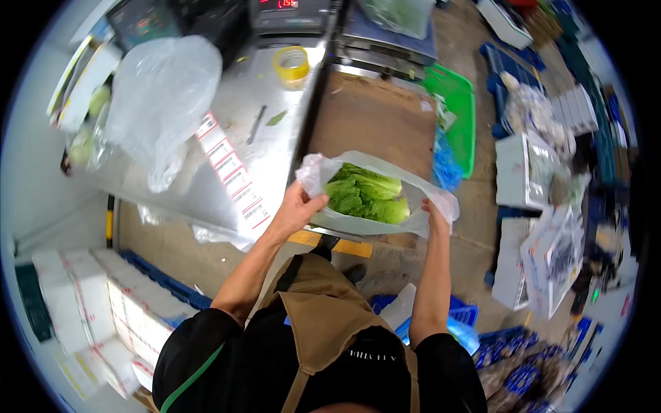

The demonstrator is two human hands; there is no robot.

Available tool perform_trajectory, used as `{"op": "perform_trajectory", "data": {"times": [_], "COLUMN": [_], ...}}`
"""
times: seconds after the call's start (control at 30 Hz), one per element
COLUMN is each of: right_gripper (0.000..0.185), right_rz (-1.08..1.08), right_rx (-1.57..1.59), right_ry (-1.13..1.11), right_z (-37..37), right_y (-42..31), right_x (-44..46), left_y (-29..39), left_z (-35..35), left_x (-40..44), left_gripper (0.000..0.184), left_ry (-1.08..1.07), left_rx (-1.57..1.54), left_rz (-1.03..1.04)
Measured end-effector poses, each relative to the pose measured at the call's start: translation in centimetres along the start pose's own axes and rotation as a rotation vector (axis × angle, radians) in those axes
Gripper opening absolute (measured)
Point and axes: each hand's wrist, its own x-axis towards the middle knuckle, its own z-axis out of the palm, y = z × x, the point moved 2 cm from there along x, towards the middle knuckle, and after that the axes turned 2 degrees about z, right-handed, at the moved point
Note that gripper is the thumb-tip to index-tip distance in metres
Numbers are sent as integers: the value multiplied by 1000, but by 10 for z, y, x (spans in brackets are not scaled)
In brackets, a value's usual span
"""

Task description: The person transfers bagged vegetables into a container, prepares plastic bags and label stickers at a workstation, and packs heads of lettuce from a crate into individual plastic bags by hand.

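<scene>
Between my two hands a translucent plastic bag (372, 162) is held with its mouth spread wide. Inside it lie heads of green leafy lettuce (365, 194), their leaves toward the left and paler ends toward the right. My left hand (300, 208) grips the bag's left edge, thumb resting on the rim near the leaves. On the opposite side my right hand (434, 212) pinches the bag's right edge; its fingertips are partly hidden by the plastic. The bag hangs over the near end of a brown board (372, 124).
Left is a steel table (275, 148) with a strip of labels (233, 171), a yellow tape roll (290, 64), clear plastic bags (162, 89) and a scale (289, 19). A green crate (465, 117) stands right of the board. White foam boxes (518, 168) line the right side.
</scene>
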Motion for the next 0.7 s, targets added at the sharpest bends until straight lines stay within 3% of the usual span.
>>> {"op": "perform_trajectory", "data": {"times": [0.03, 0.1, 0.13, 0.17, 0.2, 0.23, 0.27, 0.3, 0.33, 0.37, 0.43, 0.53, 0.57, 0.6, 0.7], "right_gripper": [23, 21, 24, 26, 29, 39, 38, 34, 30, 27, 26, 29, 35, 50, 75], "right_rz": [-145, -164, -13, -210, -57, 174, -212, -367, -416, -304, -337, 254, 306, 585, 800], "right_rx": [-53, -147, 316, -193, -330, -387, -411, -156, 55, 194, 46, 95, 99, 36, 280], "right_ry": [-52, -263, -283, -239, -243, -436, -305, -214, -119, -67, 464, 908, 1115, 1128, 1220], "right_z": [-3, 1, 18, 17, 10, 11, 15, -3, -24, -53, -81, -148, -161, -176, -196], "right_y": [-10, 33, 77, 28, -23, -24, -1, -16, -17, -23, 36, 154, 212, 261, 367], "right_x": [-19, -28, -35, -68, -99, -120, -145, -182, -208, -237, -269, -326, -339, -354, -357], "left_y": [-8, -27, -30, -14, -43, -53, -58, -52, -55, -42, -49, -57, -54, -51, -59], "left_z": [10, 12, 23, 37, 30, 24, 24, 31, 31, 41, 37, 48, 54, 60, 69], "left_x": [9, 23, 23, 15, 25, 25, 27, 24, 27, 18, 26, 22, 18, 11, 5], "left_gripper": [30, 26, 19, 14, 15, 19, 20, 25, 32, 37, 47, 48, 47, 46, 43], "left_ry": [-13, -106, -74, -34, -117, -201, -229, -232, -267, -270, -326, -351, -345, -332, -283], "left_rx": [-57, -57, -76, -35, 8, 21, -7, -72, -69, -54, -9, 62, 67, 77, 57], "left_rz": [50, 2, -53, 29, 18, -14, -16, -9, 13, 34, 35, 24, 12, 4, -8]}}
